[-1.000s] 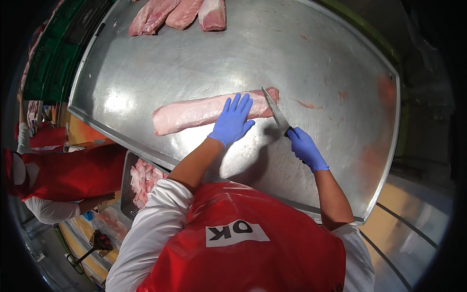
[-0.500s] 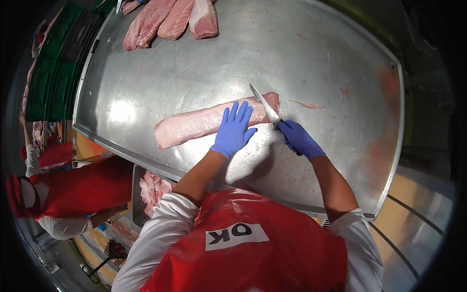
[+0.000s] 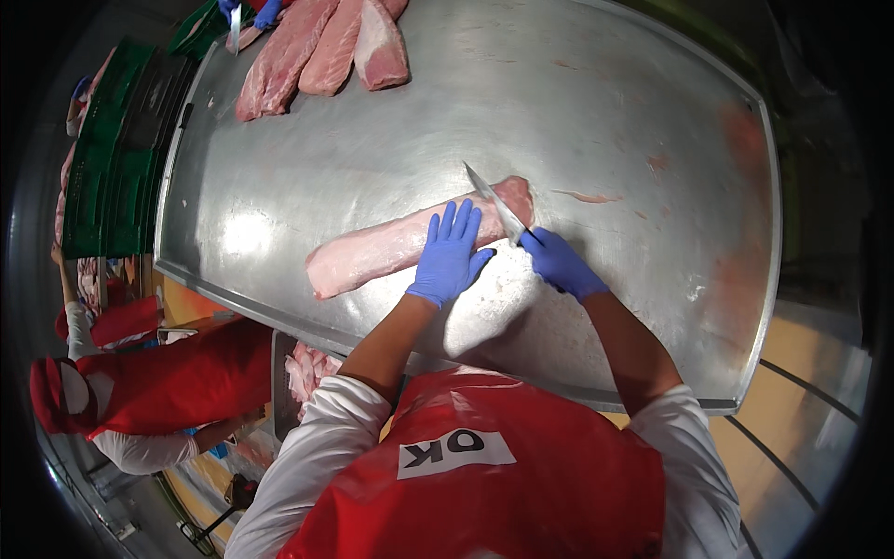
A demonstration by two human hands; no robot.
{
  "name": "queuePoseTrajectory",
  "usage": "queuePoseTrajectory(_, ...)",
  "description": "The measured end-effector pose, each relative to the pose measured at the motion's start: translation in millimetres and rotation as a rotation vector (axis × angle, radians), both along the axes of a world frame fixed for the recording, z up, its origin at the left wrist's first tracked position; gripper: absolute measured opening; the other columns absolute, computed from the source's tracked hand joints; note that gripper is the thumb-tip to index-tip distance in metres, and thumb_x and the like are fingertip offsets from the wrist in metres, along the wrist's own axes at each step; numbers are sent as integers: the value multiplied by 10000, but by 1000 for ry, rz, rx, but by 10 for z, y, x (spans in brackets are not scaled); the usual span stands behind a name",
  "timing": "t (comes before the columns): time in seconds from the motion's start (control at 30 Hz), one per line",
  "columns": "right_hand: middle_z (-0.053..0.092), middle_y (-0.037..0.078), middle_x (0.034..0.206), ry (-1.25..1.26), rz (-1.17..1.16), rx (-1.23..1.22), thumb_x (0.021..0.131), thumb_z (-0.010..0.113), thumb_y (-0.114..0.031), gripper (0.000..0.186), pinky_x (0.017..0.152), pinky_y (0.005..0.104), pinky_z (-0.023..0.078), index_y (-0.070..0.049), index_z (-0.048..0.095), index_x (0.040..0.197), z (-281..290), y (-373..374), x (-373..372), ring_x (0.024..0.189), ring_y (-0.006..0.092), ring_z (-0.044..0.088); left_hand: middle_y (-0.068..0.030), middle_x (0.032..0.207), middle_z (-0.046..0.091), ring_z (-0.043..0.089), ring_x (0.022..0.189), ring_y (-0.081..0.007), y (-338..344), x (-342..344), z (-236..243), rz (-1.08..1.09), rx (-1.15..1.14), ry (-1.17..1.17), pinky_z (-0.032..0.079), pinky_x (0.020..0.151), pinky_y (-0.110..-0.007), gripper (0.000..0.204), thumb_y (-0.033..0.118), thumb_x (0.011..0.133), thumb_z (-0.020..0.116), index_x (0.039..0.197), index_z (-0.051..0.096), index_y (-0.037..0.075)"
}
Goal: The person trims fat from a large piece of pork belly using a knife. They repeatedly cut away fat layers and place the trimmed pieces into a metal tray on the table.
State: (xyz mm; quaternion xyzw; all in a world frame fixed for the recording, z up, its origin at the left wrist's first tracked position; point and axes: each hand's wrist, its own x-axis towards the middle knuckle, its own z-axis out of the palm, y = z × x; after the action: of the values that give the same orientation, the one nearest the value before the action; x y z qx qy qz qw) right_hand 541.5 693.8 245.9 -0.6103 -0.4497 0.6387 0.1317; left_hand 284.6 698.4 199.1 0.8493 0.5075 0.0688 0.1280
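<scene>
Hands (image 3: 445, 263) at meat (image 3: 368, 248), loose scrap (image 3: 589, 197), green crates (image 3: 95, 186)

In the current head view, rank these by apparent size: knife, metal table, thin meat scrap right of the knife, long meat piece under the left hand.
Largest to smallest, as they look:
1. Metal table
2. Long meat piece
3. Knife, its handle mostly hidden
4. Thin meat scrap
</scene>
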Motion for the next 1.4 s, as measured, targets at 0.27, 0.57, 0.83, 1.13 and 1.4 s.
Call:
queuePoseTrajectory(0.27, 739, 203, 964, -135, -66, 259, 1120, 501, -452, 475, 819, 438, 565, -17, 684, 1170, -517, -559, 37, 849, 297, 713, -252, 1746, 309, 261, 1628, -460, -9, 17, -12, -24, -11, 3, 213, 1310, -615, 825, 540, 1064, 574, 1666, 375, 12)
queuePoseTrajectory(0.57, 748, 246, 1010, -90, -133, 235, 1108, 537, -440, 460, 825, 484, 565, -20, 698, 1203, -476, -603, -169, 912, 372, 748, -298, 1732, 310, 256, 1620, -492, 116, -98, -22, 77, -103, -135, 219, 1323, -569, 773, 474, 1094, 543, 1640, 380, -49)
queuePoseTrajectory(0.83, 624, 53, 806, -1, -197, 93, 1135, 555, -320, 317, 646, 330, 493, -37, 686, 1192, -36, -2095, 598, 679, 141, 582, -238, 1066, 694, 682, 968, -420, 78, 56, 235, 347, -136, -371, 566, 882, -517, 315, 311, 981, 735, 965, 656, 6)
queuePoseTrajectory(1.13, 563, 16, 768, 35, -317, 19, 1134, 566, -310, 271, 605, 306, 458, -64, 678, 1153, 135, -1756, 410, 671, 92, 552, -252, 1075, 703, 705, 1010, -421, -64, 452, 91, 323, -97, 9, 574, 912, -527, 391, 411, 973, 681, 1027, 746, 30)
queuePoseTrajectory(1.4, 549, 6, 691, 157, -250, 61, 1143, 530, -351, 302, 443, 292, 385, -75, 653, 1149, -340, -1634, -28, 482, 91, 469, -285, 1027, 759, 729, 966, -481, -68, 315, 248, 362, -409, -224, 570, 903, -543, 395, 357, 1000, 569, 1014, 779, 22)
